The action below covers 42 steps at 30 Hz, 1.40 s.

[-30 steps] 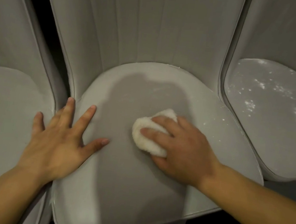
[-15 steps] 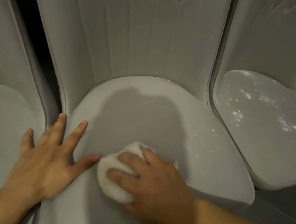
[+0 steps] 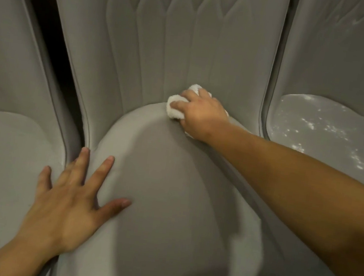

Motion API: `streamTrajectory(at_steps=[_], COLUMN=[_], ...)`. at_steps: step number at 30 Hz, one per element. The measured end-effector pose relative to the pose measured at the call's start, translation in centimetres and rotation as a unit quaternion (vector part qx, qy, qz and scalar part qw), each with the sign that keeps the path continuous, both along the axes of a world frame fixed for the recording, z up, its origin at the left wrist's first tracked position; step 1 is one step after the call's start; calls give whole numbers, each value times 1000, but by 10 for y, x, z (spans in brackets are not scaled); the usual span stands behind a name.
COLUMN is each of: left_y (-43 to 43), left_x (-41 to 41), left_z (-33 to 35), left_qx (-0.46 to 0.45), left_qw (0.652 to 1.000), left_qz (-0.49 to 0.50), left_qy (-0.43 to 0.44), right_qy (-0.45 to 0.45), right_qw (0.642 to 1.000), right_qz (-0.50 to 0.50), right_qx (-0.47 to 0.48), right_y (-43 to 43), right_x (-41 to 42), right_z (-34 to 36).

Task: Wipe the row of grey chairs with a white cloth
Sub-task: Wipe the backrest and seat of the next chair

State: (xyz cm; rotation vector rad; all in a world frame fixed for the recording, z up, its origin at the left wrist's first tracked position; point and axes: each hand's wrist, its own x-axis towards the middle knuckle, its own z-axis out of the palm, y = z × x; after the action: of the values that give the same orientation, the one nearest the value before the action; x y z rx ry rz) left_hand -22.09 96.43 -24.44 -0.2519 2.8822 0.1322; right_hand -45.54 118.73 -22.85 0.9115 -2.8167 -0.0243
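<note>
Head view: white cloth, clamped in right grip, was carried to rear crease of seat; left grip was kept splayed flat; seat judged nearly wiped.

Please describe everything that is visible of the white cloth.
The white cloth is small, fluffy like terry, bunched into a wad. The right hand grips it from above and hides most of it. It sits at the back of the middle chair's seat, where the seat meets the backrest.

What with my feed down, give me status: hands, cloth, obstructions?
Left hand open, flat on middle chair seat. Right hand grips white cloth at seat-back crease. Next chair's seat speckled white. Nothing blocking.
</note>
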Motion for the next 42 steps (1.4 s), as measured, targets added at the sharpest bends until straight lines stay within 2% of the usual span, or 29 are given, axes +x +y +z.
streamTrajectory(at_steps=[2,5,8,11,16,20,23,26,29,32,35,38,40,42], left_y=[-1,-3,-5,-7,-8,-7,-6,-5,-6,-8,-8,-6,-5,-4], left_x=[0,0,2,3,4,3,3,4,4,4,5,4,4,3], left_z=[-1,-1,-2,-1,-3,-7,-8,-8,-8,-10,-10,-11,-12,-12], left_qx=[9,18,23,19,27,28,17,6,3,13,15,10,7,8], left_qw=[1000,1000,1000,1000,999,999,999,999,999,999,999,999,999,999], left_qz=[1,2,-1,-8,-6,-5,-8,-7,-4,-3,-1,3,9,13], left_qy=[6,14,14,17,23,31,34,38,47,53,49,49,47,51], right_qy=[-66,-93,-96,-83,-55,-2,-4,-36,-50,-86,-97,-56,-27,-16], right_qw=[996,986,977,979,971,990,999,994,989,983,968,957,972,995], right_qz=[-44,-87,-118,-133,-147,-120,-40,3,-45,-116,-135,-131,-110,-61], right_qx=[51,105,148,129,179,79,32,104,132,111,186,254,206,82], right_y=[-8,-10,-9,10,51,50,27,17,22,30,45,72,77,61], right_x=[-20,-31,-30,-31,-20,-6,-10,-21,-27,-21,3,34,47,54], right_z=[4,17,22,22,20,17,18,16,16,27,43,48,48,48])
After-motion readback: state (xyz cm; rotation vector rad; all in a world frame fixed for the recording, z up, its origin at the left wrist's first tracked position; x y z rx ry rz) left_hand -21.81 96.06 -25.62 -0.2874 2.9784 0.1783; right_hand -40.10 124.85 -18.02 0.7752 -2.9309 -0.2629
